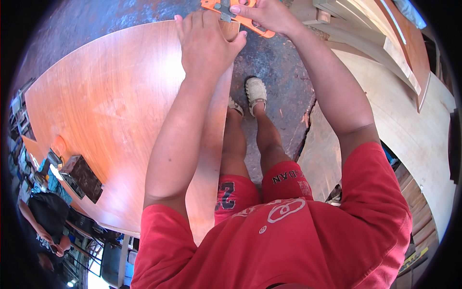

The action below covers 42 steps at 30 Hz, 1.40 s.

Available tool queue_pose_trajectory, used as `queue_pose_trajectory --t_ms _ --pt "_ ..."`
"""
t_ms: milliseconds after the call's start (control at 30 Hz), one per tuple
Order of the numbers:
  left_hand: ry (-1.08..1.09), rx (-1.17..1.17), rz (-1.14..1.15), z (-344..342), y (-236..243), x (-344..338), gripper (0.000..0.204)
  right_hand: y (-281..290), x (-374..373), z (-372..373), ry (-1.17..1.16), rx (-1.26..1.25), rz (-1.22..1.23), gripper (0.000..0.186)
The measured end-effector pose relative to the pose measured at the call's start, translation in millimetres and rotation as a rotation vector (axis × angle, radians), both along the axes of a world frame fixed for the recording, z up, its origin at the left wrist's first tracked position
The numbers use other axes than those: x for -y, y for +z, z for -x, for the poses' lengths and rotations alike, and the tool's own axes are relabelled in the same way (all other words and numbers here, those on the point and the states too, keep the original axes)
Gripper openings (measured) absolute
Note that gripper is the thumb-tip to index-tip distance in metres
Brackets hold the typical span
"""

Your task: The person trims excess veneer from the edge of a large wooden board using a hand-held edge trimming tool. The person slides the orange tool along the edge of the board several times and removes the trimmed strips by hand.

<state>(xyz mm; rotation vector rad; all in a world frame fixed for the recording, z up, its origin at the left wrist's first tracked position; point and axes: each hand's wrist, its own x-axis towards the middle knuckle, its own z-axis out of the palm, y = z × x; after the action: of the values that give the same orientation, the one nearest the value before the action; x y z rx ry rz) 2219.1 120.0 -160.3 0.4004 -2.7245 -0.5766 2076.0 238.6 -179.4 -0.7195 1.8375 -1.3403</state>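
A large wood-grain panel (120,91) with a glossy orange-brown face spreads across the left and middle. My left hand (207,45) lies on its far right corner, fingers apart and reaching to the far edge, the thumb stretched over the right edge. At that corner my right hand (269,14) is closed on an orange-handled hand tool (257,30) with a grey metal plate. The plate is close against the corner; whether it touches the wood I cannot tell. The tool's far end is cut off by the picture's top.
A dark block (84,176) and an orange round object (58,144) rest on the panel's left part. Pale boards (404,120) lean at the right. A person in black (48,216) is at the lower left. My shoes (255,91) stand on a worn, blue-grey floor (284,72).
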Motion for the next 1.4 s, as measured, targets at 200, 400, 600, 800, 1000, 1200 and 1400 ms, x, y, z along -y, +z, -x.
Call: queue_pose_trajectory --t_ms 200,400,600,800,1000,1200,1400 --pt "0.0 -0.027 0.038 -1 0 -1 0.049 0 -5 -3 -0.021 0.039 0.01 0.033" --pt "0.007 -0.053 0.061 1 -2 -1 0.045 -8 -6 -3 -0.018 0.102 0.143 0.03" --pt "-0.004 -0.05 0.073 1 -4 0 0.043 -3 -8 -6 -0.049 0.07 0.052 0.031" --pt "-0.019 -0.086 0.102 2 -5 -2 0.039 3 -16 -9 -0.084 0.144 0.115 0.031" --pt "-0.024 -0.009 0.054 1 -2 -1 0.042 5 -15 -18 -0.163 0.032 -0.051 0.029" --pt "-0.038 -0.015 0.032 2 0 -2 0.054 -2 -10 -22 -0.237 0.123 0.074 0.028" --pt "-0.04 0.002 0.043 1 2 -1 0.043 1 -12 -20 -0.202 0.081 0.035 0.028"
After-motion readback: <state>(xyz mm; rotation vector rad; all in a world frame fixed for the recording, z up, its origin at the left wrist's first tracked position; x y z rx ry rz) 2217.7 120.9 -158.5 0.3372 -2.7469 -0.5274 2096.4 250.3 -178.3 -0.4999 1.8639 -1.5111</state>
